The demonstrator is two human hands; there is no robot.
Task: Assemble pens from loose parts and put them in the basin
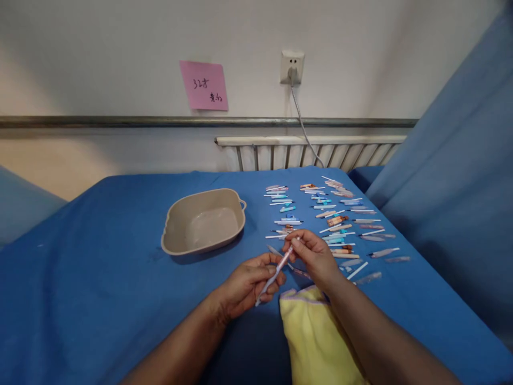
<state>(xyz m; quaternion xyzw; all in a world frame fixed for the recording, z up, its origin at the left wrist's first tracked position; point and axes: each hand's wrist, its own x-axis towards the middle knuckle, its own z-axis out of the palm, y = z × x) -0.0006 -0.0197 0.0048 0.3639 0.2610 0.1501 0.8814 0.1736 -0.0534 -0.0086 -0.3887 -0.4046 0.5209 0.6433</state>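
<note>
Centrally, both hands meet low over the blue-covered table (100, 278); left hand (248, 283) has its fingers curled closed round the lower half of a slim pen (279, 269), thumb pressed on the barrel; right hand (315, 256) pinches the pen's upper end tight between thumb and fingertips; pen is clear of the table and tilted, lower end at 7 o'clock, upper end at 1 o'clock; barrel pinkish, lower end white. Yellow cloth (316, 337) lies at 6 o'clock from the hands, under the right forearm and touching it; beige basin (168, 240) sits near, at 10 o'clock from the hands; rows of pen parts (332, 219) spread from 12 to 2 o'clock of the right hand, nearest pieces just beside its knuckles; white, blue, orange and clear pieces, too small to tell each kind. On the wall at 12 o'clock: pink note (204, 85); wall socket (292, 67) with a plug, grey cable dropping to the radiator (308, 152) behind the table's far edge; blue drape (460, 176) at 3 o'clock.
</note>
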